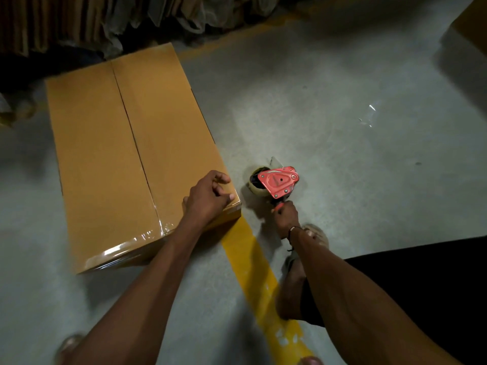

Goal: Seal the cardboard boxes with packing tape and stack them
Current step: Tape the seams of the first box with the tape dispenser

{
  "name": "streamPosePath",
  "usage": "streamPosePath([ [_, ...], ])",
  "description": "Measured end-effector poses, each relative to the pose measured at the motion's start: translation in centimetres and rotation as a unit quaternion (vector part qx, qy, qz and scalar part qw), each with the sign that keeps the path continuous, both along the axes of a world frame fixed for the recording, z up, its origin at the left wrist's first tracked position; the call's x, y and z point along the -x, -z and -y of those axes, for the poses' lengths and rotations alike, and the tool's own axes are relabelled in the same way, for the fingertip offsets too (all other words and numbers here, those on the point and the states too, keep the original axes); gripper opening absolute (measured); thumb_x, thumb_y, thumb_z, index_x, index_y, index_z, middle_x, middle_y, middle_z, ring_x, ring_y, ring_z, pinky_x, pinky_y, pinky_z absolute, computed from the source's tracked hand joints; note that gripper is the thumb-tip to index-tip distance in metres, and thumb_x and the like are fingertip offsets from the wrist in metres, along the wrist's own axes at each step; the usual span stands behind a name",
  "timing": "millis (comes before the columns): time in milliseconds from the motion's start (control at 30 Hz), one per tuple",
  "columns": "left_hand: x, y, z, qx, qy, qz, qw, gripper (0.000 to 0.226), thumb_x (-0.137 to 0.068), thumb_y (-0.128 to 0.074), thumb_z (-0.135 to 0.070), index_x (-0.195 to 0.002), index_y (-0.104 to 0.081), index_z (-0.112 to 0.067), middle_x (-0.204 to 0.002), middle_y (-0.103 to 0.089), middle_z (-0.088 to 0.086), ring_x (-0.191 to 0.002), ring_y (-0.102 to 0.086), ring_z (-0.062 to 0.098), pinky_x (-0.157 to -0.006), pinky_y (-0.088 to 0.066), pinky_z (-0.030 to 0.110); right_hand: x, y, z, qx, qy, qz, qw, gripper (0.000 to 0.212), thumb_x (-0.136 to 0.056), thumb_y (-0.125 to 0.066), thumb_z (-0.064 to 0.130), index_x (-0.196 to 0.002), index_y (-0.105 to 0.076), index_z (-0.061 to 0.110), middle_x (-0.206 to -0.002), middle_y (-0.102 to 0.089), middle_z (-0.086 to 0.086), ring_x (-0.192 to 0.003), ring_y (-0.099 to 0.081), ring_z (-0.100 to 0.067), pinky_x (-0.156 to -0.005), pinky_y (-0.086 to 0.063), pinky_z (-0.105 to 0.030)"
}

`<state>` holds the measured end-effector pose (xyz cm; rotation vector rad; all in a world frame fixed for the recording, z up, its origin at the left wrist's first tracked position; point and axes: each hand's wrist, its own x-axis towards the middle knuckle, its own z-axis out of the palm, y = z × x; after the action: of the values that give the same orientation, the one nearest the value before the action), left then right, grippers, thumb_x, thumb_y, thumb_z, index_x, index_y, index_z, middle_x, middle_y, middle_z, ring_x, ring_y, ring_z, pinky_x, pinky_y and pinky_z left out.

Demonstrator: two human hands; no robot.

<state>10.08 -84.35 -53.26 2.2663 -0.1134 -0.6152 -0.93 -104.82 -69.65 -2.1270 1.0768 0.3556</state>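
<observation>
i am looking down at a concrete floor (316, 114) from head height. a long cardboard box (126, 159) lies flat on it to my left, its two top flaps closed and meeting along a centre seam. clear tape shines across the near end of the box and up the seam's near part; i cannot tell whether it runs the whole seam.

my left hand (209, 197) rests on the box's near right corner, fingers loosely curled on the cardboard and grasping nothing. my right hand (286, 216) is clenched round the handle of a red tape dispenser (278, 181), which is down at floor level just beside that corner, apart from the box. a yellow floor line (258, 280) runs from the corner back toward my feet.

risks, as i judge them: the dispenser's loose tape end could stick to the floor or fold on itself. if the far seam is bare, the flaps could spring open when i lift the box to stack it. my left hand sits only on a corner, so a push could swing the box.
</observation>
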Motion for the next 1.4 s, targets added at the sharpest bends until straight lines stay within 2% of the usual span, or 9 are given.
streamPosePath([
  [333, 0.1, -1.0, 0.2, -0.001, -0.008, -0.014, 1.0, 0.032, -0.079, -0.087, -0.026, -0.09, -0.062, -0.042, -0.078, -0.066, -0.016, -0.081, -0.061, 0.004, -0.098, -0.047, 0.043, -0.1, -5.6, -2.4, 0.043, 0.089, 0.028, 0.995, 0.041, -0.086, -0.064, 0.018, -0.12, -0.052, 0.0, -0.12, -0.055, -0.025, -0.113, -0.052, -0.045, -0.094, -0.043, -0.045],
  [533, 0.3, -1.4, 0.2, 0.009, -0.013, -0.029, 0.999, 0.033, -0.077, -0.088, -0.021, -0.089, -0.063, -0.04, -0.076, -0.065, -0.014, -0.079, -0.062, 0.007, -0.099, -0.048, 0.045, -2.4, -11.8, -5.9, -0.432, 0.185, 0.175, 0.865, 0.038, -0.099, -0.06, 0.048, -0.08, -0.065, 0.016, -0.063, -0.059, 0.004, -0.057, -0.057, -0.013, -0.056, -0.05, -0.025],
  [667, 0.2, -1.6, 0.3, 0.02, -0.007, -0.035, 0.999, 0.033, -0.08, -0.086, -0.016, -0.097, -0.064, -0.034, -0.077, -0.064, -0.012, -0.082, -0.062, 0.013, -0.082, -0.046, 0.032, -2.9, -12.2, -7.4, -0.471, 0.138, 0.196, 0.849, 0.037, -0.099, -0.064, 0.044, -0.072, -0.049, 0.023, -0.06, -0.036, 0.009, -0.051, -0.03, -0.007, -0.055, -0.025, -0.026],
  [733, 0.1, -1.6, 0.3, 0.023, -0.009, -0.037, 0.999, 0.034, -0.081, -0.086, -0.015, -0.103, -0.065, -0.031, -0.077, -0.064, -0.011, -0.082, -0.061, 0.013, -0.074, -0.041, 0.028, -2.6, -11.5, -7.9, -0.468, 0.153, 0.219, 0.843, 0.032, -0.097, -0.068, 0.04, -0.084, -0.053, 0.015, -0.064, -0.037, 0.003, -0.053, -0.033, -0.007, -0.055, -0.032, -0.025],
  [933, -0.3, -0.6, 0.1, -0.002, -0.006, -0.036, 0.999, 0.033, -0.076, -0.089, -0.024, -0.09, -0.063, -0.039, -0.076, -0.066, -0.015, -0.081, -0.062, 0.01, -0.099, -0.048, 0.047, -2.8, -10.2, -8.9, -0.53, 0.244, 0.233, 0.778, 0.065, -0.073, -0.087, 0.047, -0.12, -0.053, 0.016, -0.1, -0.053, -0.014, -0.069, -0.054, -0.008, -0.058, -0.049, -0.019],
  [1067, -0.5, 0.0, -0.2, 0.008, 0.005, -0.033, 0.999, 0.035, -0.071, -0.09, -0.028, -0.088, -0.064, -0.044, -0.068, -0.065, -0.02, -0.078, -0.063, 0.01, -0.098, -0.051, 0.053, -3.3, -9.7, -8.4, -0.499, 0.248, 0.196, 0.807, 0.016, -0.099, -0.067, 0.024, -0.094, -0.059, 0.011, -0.072, -0.057, -0.003, -0.058, -0.05, -0.008, -0.052, -0.043, -0.019],
  [1200, -0.3, -0.8, -0.6, 0.039, 0.028, -0.022, 0.999, 0.037, -0.07, -0.091, -0.022, -0.093, -0.067, -0.038, -0.067, -0.065, -0.015, -0.063, -0.059, 0.0, -0.075, -0.053, 0.033, -4.3, -10.5, -7.1, -0.224, 0.143, 0.211, 0.941, 0.019, -0.089, -0.072, 0.022, -0.097, -0.061, 0.008, -0.082, -0.061, -0.002, -0.073, -0.055, -0.013, -0.069, -0.046, -0.028],
  [1300, 0.5, -1.4, -2.2, 0.066, 0.039, 0.04, 0.996, 0.028, -0.076, -0.087, -0.004, -0.097, -0.072, -0.016, -0.072, -0.065, -0.007, -0.055, -0.055, -0.007, -0.059, -0.04, 0.011, -5.5, -13.8, -6.9, -0.104, 0.053, 0.307, 0.944, 0.015, -0.092, -0.071, 0.021, -0.095, -0.062, 0.01, -0.082, -0.065, 0.001, -0.076, -0.059, -0.014, -0.073, -0.049, -0.029],
  [1400, 1.3, -1.4, -4.9, 0.047, 0.039, 0.131, 0.989, 0.019, -0.076, -0.086, -0.007, -0.086, -0.073, -0.018, -0.075, -0.063, -0.008, -0.064, -0.056, -0.002, -0.062, -0.041, 0.015, -7.0, -16.6, -8.1, -0.106, -0.173, 0.333, 0.921, 0.013, -0.09, -0.075, 0.02, -0.09, -0.065, 0.011, -0.079, -0.068, 0.002, -0.071, -0.061, -0.011, -0.067, -0.048, -0.021],
])
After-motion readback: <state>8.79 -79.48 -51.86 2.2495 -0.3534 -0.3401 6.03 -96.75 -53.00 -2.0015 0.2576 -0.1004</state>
